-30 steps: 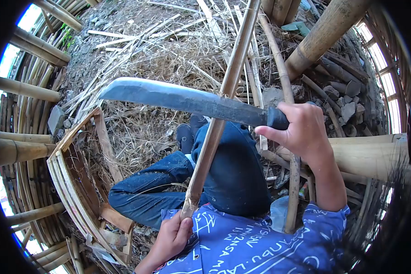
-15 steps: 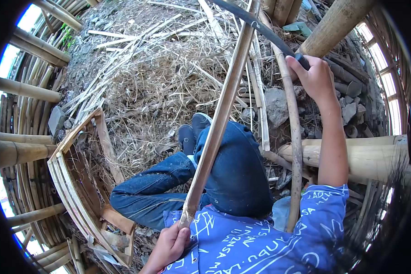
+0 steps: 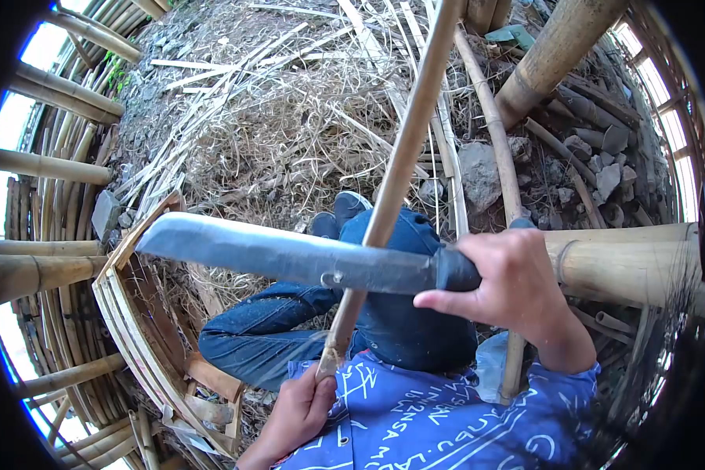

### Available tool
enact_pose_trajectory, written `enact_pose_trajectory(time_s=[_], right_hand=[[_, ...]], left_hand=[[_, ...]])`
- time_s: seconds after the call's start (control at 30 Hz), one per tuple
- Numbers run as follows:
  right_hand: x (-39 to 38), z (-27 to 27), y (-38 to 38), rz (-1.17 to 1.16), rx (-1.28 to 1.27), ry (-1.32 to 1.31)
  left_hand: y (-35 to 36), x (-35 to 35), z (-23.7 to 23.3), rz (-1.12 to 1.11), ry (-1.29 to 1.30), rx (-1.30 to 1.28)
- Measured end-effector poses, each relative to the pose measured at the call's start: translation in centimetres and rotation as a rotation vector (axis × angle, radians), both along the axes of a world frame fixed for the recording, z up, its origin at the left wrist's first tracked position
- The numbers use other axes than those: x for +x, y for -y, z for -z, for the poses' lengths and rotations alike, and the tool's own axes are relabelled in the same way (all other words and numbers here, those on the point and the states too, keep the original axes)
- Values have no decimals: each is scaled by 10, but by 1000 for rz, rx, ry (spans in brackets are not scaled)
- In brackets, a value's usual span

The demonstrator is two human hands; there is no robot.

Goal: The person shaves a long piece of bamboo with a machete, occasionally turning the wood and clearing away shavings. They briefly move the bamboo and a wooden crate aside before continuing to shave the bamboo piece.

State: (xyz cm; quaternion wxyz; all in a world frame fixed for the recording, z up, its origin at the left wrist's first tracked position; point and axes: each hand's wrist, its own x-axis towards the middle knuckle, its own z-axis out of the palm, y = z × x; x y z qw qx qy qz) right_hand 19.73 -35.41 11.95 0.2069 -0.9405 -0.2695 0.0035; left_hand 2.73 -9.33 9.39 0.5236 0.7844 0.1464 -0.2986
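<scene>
Two hands are at work. The right hand (image 3: 509, 282) is closed around the dark handle of a broad machete (image 3: 290, 254), whose blade lies across the bamboo strip (image 3: 407, 145) above the bent knee in jeans (image 3: 403, 313). The left hand (image 3: 301, 407) is clamped on the strip's lower end, close to the blue shirt (image 3: 415, 423); the strip slants up and away over pale shavings (image 3: 290, 149). Split bamboo pieces (image 3: 145, 352) lie beside the jeans.
</scene>
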Motion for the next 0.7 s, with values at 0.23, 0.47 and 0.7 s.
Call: enact_pose_trajectory(time_s=[0.23, 0.47, 0.7], right_hand=[[-6, 0, 7, -26, -88, 40], [24, 22, 20, 34, -59, 109], [46, 24, 27, 60, -33, 175]], left_hand=[[13, 6, -7, 69, 37, 4], [11, 1, -3, -7, -53, -102], [9, 0, -1, -14, -50, -175]])
